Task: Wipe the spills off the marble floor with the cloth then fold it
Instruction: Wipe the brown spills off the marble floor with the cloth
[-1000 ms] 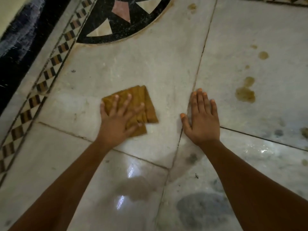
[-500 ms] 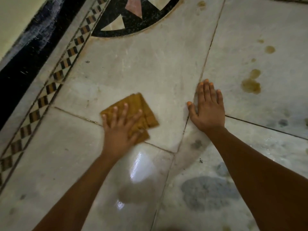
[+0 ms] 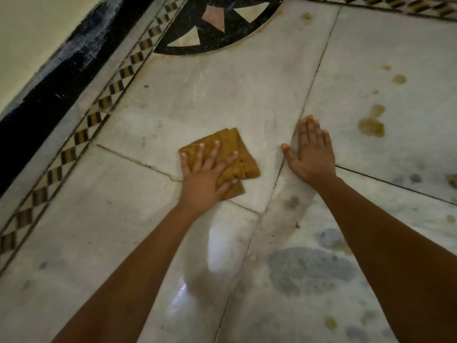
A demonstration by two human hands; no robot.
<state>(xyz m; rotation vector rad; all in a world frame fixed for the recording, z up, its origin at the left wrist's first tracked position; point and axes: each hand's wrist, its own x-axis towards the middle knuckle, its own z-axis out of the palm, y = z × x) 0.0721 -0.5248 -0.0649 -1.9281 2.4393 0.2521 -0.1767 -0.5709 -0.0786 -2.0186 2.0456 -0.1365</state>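
A folded mustard-yellow cloth (image 3: 243, 157) lies flat on the white marble floor (image 3: 222, 95). My left hand (image 3: 206, 175) presses down on it with fingers spread, covering its near left half. My right hand (image 3: 311, 152) rests flat on the bare floor to the right of the cloth, fingers together, holding nothing. Brown spill patches (image 3: 371, 126) sit on the slab to the right of my right hand, with a smaller spot (image 3: 399, 79) beyond them. Another small brown spot (image 3: 306, 16) lies far ahead.
A checkered inlay border (image 3: 103, 102) runs diagonally on the left beside a black skirting (image 3: 49, 90) and a pale wall. A black round inlay (image 3: 217, 26) lies ahead. Grey stains (image 3: 309, 271) and a small brown spot (image 3: 331, 323) mark the near slab.
My left hand has slid the cloth toward me and slightly left, down to the slab joint. My right hand stays planted on the floor. The camera view has shifted.
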